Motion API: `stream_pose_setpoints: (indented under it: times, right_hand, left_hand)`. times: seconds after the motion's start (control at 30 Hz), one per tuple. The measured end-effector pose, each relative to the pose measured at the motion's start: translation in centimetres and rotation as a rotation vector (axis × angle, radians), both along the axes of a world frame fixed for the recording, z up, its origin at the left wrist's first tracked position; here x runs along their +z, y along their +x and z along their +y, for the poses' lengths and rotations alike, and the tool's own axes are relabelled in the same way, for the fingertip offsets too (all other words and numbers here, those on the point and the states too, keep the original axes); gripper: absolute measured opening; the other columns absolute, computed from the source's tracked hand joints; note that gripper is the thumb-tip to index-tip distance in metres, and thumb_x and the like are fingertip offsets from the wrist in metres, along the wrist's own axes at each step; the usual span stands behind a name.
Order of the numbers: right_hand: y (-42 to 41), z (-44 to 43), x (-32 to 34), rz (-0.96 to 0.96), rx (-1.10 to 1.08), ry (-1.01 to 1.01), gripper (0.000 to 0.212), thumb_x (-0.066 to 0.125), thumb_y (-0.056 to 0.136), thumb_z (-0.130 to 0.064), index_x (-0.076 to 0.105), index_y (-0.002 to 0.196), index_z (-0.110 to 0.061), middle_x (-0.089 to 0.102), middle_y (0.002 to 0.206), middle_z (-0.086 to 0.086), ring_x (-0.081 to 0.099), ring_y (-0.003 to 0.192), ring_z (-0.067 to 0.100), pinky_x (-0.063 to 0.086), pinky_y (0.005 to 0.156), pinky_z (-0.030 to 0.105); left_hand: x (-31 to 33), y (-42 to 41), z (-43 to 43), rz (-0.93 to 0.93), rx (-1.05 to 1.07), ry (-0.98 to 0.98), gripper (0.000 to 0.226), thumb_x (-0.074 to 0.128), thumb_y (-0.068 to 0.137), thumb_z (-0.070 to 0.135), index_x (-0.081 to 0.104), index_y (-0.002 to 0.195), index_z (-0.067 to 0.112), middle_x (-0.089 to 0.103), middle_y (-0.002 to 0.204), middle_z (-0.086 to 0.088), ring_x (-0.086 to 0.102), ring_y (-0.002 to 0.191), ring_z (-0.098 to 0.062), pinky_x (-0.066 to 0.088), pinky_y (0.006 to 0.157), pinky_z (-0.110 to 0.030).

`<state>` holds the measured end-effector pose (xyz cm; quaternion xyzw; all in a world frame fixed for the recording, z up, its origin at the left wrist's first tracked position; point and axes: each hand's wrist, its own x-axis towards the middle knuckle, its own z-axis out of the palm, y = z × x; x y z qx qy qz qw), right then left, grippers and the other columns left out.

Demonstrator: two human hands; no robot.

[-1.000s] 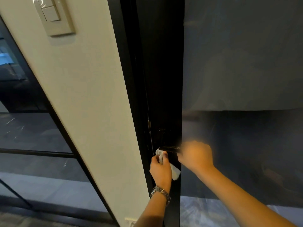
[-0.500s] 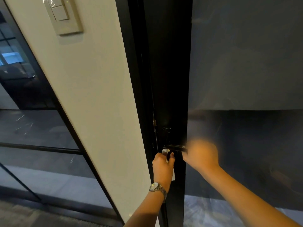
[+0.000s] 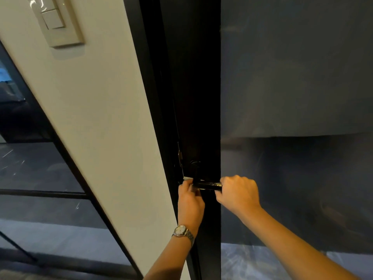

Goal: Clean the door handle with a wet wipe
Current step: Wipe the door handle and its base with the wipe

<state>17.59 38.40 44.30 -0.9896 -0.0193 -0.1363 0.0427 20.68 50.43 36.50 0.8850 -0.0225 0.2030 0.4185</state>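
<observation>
A black lever door handle juts out sideways from the dark door frame. My left hand, with a metal watch on its wrist, is closed on a white wet wipe pressed against the handle's inner end by the door edge; only a small corner of the wipe shows above my fingers. My right hand is wrapped around the handle's outer end, which hides its tip.
A cream wall strip with a light switch plate runs down the left of the door. Dark glass panels fill the right side and more glass with black bars lies at the far left.
My left hand has slid up so that the wipe, which hung below it a second ago, is now tucked against the handle's inner end. My right hand has stayed on the handle.
</observation>
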Motion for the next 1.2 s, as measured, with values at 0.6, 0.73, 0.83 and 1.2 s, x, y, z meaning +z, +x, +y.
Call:
stream_pose_setpoints:
  times: [0.6, 0.73, 0.83, 1.2]
  right_hand:
    - [0.3, -0.2, -0.3, -0.019, 0.001, 0.002, 0.027, 0.044, 0.092, -0.037, 0.063, 0.103, -0.020, 0.068, 0.094, 0.001, 0.065, 0.086, 0.021, 0.037, 0.060, 0.027]
    - [0.2, -0.1, -0.4, -0.010, 0.004, -0.003, 0.027, 0.045, 0.092, -0.037, 0.062, 0.102, -0.020, 0.068, 0.094, 0.001, 0.065, 0.087, 0.022, 0.036, 0.060, 0.027]
    - [0.4, -0.1, -0.3, -0.009, -0.004, 0.000, 0.028, 0.044, 0.092, -0.038, 0.062, 0.102, -0.019, 0.068, 0.095, 0.002, 0.065, 0.087, 0.023, 0.033, 0.056, 0.026]
    - [0.0, 0.0, -0.1, -0.023, 0.006, 0.022, 0.033, 0.042, 0.095, -0.040, 0.060, 0.110, -0.018, 0.068, 0.102, 0.001, 0.066, 0.090, 0.018, 0.041, 0.065, 0.023]
  left_hand:
    - [1.8, 0.4, -1.6, -0.077, 0.105, -0.299, 0.022, 0.054, 0.085, -0.004, 0.057, 0.105, 0.005, 0.046, 0.104, 0.003, 0.053, 0.087, -0.010, 0.042, 0.073, -0.011]
    - [-0.1, -0.2, -1.3, -0.012, 0.157, -0.356, 0.020, 0.051, 0.089, 0.002, 0.058, 0.107, 0.006, 0.054, 0.105, -0.002, 0.057, 0.092, -0.016, 0.045, 0.077, -0.016]
    - [0.2, -0.2, -2.2, 0.041, 0.069, -0.289, 0.016, 0.052, 0.089, 0.003, 0.057, 0.103, 0.008, 0.059, 0.085, 0.000, 0.059, 0.075, -0.010, 0.050, 0.071, -0.021]
    - [-1.0, -0.3, -3.6, 0.143, -0.320, -0.160, 0.061, 0.076, 0.070, 0.017, 0.050, 0.125, 0.013, 0.060, 0.124, -0.012, 0.061, 0.110, -0.027, 0.054, 0.088, -0.036]
